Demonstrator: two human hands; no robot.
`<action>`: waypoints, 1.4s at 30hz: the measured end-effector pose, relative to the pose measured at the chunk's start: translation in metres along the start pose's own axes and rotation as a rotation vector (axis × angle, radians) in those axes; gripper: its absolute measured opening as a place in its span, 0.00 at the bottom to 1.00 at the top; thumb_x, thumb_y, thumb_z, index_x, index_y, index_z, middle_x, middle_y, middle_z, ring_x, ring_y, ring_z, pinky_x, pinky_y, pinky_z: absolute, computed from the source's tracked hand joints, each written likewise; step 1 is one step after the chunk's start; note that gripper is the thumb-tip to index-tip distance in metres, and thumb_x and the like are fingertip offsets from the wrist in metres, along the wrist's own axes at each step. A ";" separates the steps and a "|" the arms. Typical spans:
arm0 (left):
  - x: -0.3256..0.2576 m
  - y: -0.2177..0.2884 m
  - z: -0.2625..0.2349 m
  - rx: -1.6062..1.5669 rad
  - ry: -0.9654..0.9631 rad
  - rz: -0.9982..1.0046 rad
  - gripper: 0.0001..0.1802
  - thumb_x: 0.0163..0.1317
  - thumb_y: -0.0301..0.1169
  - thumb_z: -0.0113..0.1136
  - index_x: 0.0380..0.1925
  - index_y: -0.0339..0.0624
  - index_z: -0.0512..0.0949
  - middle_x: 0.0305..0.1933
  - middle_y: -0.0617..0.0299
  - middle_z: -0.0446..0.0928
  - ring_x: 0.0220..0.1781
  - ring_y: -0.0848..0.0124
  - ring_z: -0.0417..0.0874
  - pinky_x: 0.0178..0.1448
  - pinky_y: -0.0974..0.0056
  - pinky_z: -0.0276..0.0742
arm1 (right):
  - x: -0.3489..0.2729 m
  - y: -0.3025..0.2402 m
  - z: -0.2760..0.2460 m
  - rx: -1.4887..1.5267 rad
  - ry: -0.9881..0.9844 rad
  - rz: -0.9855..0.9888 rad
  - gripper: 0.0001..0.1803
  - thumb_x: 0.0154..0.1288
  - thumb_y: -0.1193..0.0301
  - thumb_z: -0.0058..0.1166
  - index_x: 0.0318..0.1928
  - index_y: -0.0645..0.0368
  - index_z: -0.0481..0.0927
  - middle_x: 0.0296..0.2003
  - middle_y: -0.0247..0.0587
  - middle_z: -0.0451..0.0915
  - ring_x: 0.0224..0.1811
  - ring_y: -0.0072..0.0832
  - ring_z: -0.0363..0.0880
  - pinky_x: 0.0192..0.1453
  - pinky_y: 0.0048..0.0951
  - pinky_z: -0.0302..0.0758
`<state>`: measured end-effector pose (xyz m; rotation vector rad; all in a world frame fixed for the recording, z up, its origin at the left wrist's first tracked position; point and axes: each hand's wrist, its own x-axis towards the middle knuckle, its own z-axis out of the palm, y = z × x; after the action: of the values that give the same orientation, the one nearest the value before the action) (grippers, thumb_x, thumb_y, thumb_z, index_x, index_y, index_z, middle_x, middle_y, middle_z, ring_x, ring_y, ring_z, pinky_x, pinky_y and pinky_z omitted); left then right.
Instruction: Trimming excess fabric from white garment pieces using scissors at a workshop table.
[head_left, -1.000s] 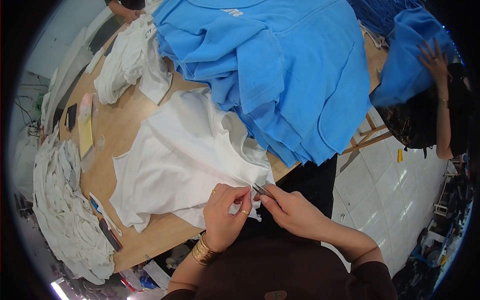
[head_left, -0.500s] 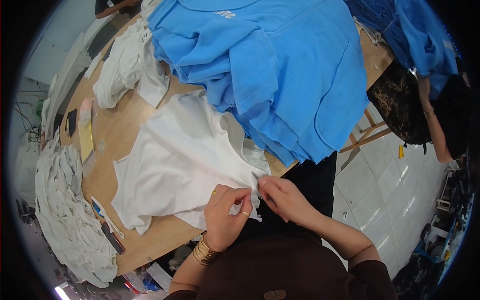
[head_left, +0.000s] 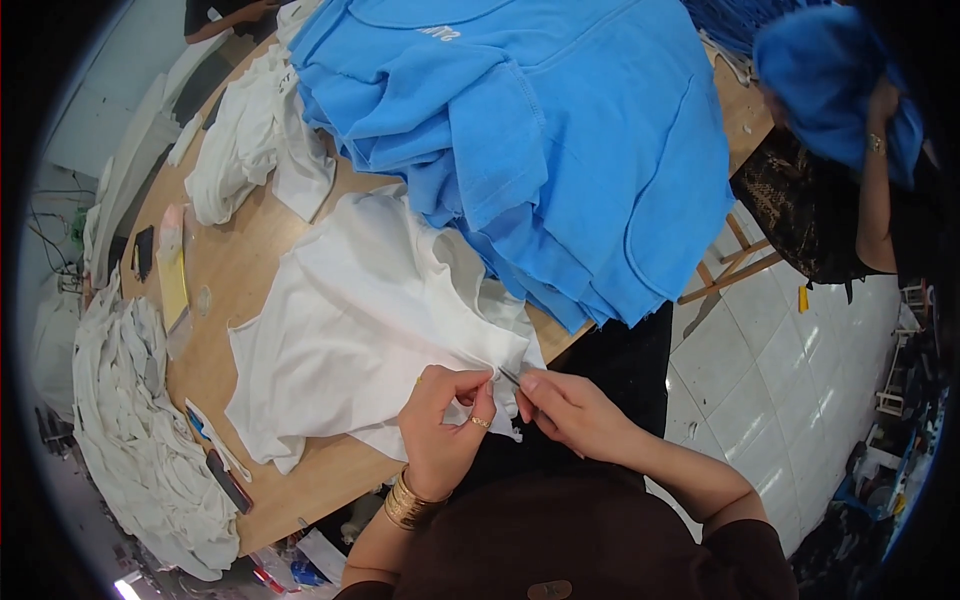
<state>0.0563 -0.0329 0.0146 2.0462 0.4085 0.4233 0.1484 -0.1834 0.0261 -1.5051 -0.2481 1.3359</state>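
A white garment (head_left: 345, 300) lies spread over the near edge of the wooden table, its neckline toward the blue stack. My left hand (head_left: 443, 425), with rings and a wide gold bracelet at the wrist, pinches the garment's near edge between thumb and fingers. Just to the right, my right hand (head_left: 570, 410) is closed around small metal thread snips (head_left: 509, 377). Their thin tips point left at the cloth beside my left fingertips. Most of the snips is hidden inside the right hand.
A large stack of blue garments (head_left: 600, 150) covers the table's far side. White garments lie in a heap (head_left: 150, 440) at the left and a pile (head_left: 240, 140) farther back. A dark-handled tool (head_left: 228, 482) rests near the left edge. At right, another person's hand (head_left: 882, 100) handles blue cloth.
The snips' tips now show in front of my right hand, which has shifted slightly back from the left fingertips. The other person's blue cloth has been lifted and moved left.
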 end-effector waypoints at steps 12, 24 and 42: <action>0.003 -0.006 -0.006 -0.412 -0.120 -0.371 0.06 0.55 0.21 0.61 0.33 0.32 0.79 0.28 0.66 0.76 0.30 0.81 0.72 0.37 0.75 0.69 | 0.029 0.021 0.001 -0.666 0.495 -0.910 0.12 0.55 0.73 0.60 0.40 0.55 0.74 0.19 0.37 0.76 0.20 0.32 0.77 0.22 0.29 0.70; 0.003 -0.002 -0.007 -0.481 -0.079 -0.339 0.08 0.55 0.18 0.60 0.37 0.31 0.79 0.31 0.65 0.75 0.33 0.80 0.73 0.42 0.75 0.69 | 0.001 0.006 0.001 -0.382 0.201 -0.431 0.08 0.67 0.66 0.48 0.39 0.58 0.70 0.15 0.45 0.72 0.18 0.45 0.75 0.21 0.40 0.68; 0.001 -0.001 -0.005 -0.467 -0.055 -0.318 0.08 0.55 0.18 0.60 0.36 0.31 0.79 0.31 0.64 0.75 0.33 0.79 0.73 0.41 0.75 0.69 | 0.000 0.009 0.003 -0.680 0.274 -0.571 0.08 0.68 0.66 0.47 0.38 0.57 0.71 0.12 0.45 0.70 0.15 0.45 0.73 0.18 0.42 0.67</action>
<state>0.0546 -0.0279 0.0164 1.5057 0.5359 0.2385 0.1422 -0.1853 0.0193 -1.9479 -0.9464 0.5899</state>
